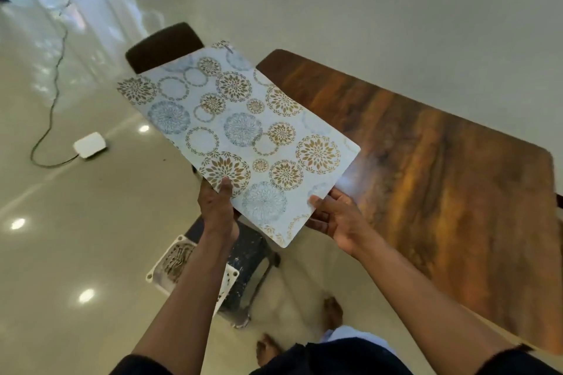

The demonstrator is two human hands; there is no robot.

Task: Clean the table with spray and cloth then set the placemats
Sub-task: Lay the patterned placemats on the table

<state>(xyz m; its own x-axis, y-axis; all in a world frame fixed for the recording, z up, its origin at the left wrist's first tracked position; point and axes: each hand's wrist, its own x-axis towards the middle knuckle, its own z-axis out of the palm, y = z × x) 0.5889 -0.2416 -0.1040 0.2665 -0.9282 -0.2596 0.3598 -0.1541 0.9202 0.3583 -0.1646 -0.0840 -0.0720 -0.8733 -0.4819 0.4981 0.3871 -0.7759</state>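
A white placemat printed with gold and blue flower circles hangs in the air over the left edge of the wooden table. My left hand pinches its near left edge, thumb on top. My right hand holds its near right corner, thumb on top and fingers underneath. A second placemat edge seems to peek out at the far end, beneath the top one. No spray bottle or cloth is in view.
A dark chair back stands at the table's far left end. A dark stool with a white patterned mat stands below my arms. A white box with a cable lies on the glossy floor at left.
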